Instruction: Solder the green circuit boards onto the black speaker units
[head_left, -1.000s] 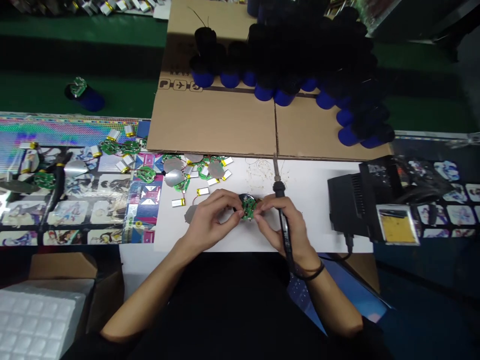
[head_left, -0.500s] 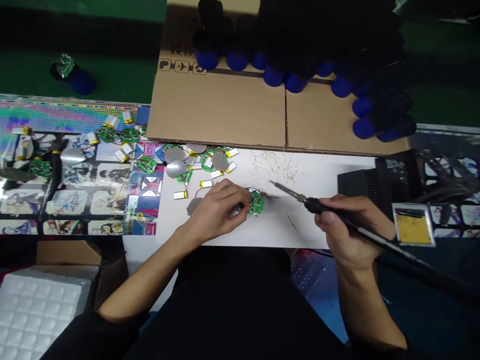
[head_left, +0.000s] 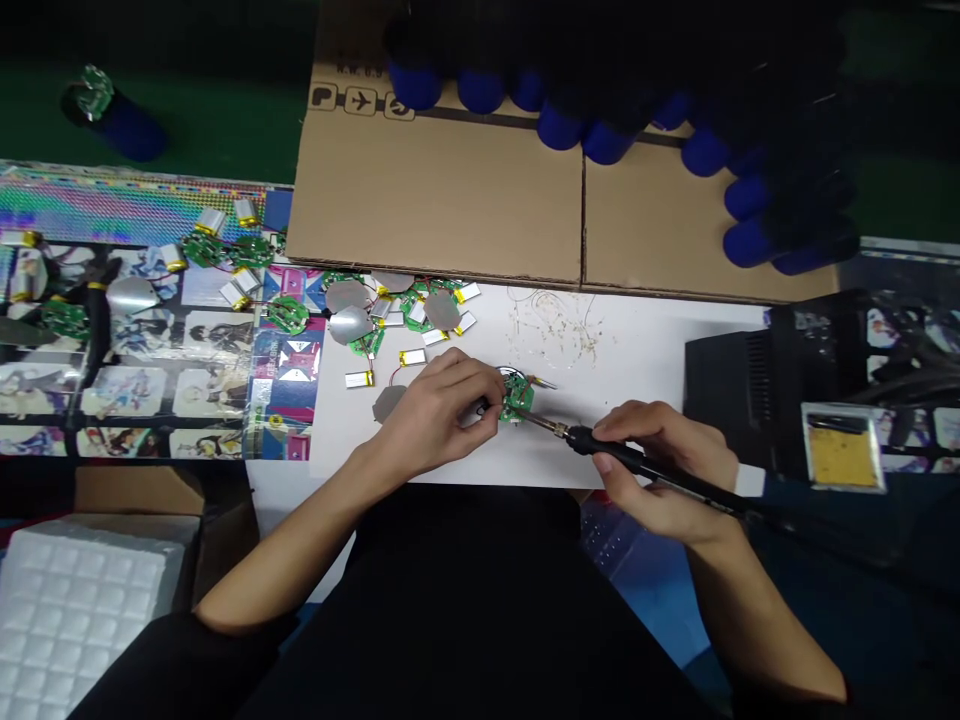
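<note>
My left hand is closed, its fingertips pinched at the left edge of a round green circuit board. A small dark piece shows between the fingers; its kind is hidden. In my right hand is a soldering iron with a black handle, its metal tip reaching the lower part of the board. A thin, pointed sliver sticks out at the board's upper right. Close to my left hand lie a grey disc and small silver battery cells with yellow ends.
More green boards, discs and cells lie to the left. A cardboard box bearing blue cylinders stands behind the white work surface, with scraps before it. A black device and a tray of yellow material are right.
My right hand has brought the soldering iron left and down, from above the white surface to the circuit board. My left hand stays at the board. The view has shifted slightly.
</note>
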